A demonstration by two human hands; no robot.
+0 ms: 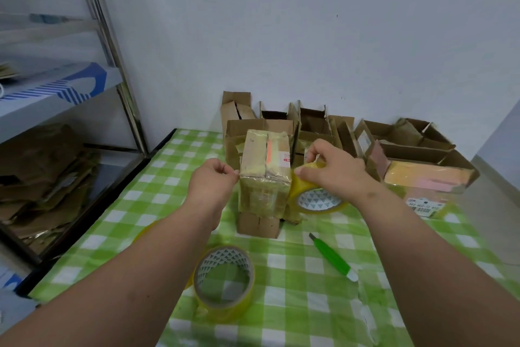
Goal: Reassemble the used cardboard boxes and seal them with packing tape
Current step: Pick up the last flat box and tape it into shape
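A small taped cardboard box [264, 175] stands on end in the middle of the green checked table [295, 276], its lower flaps spread on the cloth. My left hand [212, 183] pinches the free end of clear tape at the box's left edge. On the box's right side my right hand [332, 169] grips a yellowish tape roll [318, 200], thumb on top of the roll. The tape strip runs across the box front between both hands.
A second tape roll [225, 279] lies near me, a green utility knife [332, 258] to its right. Several open used boxes [318, 127] crowd the table's back, one [427, 175] at the right. A metal shelf [56, 99] with flattened cardboard stands left.
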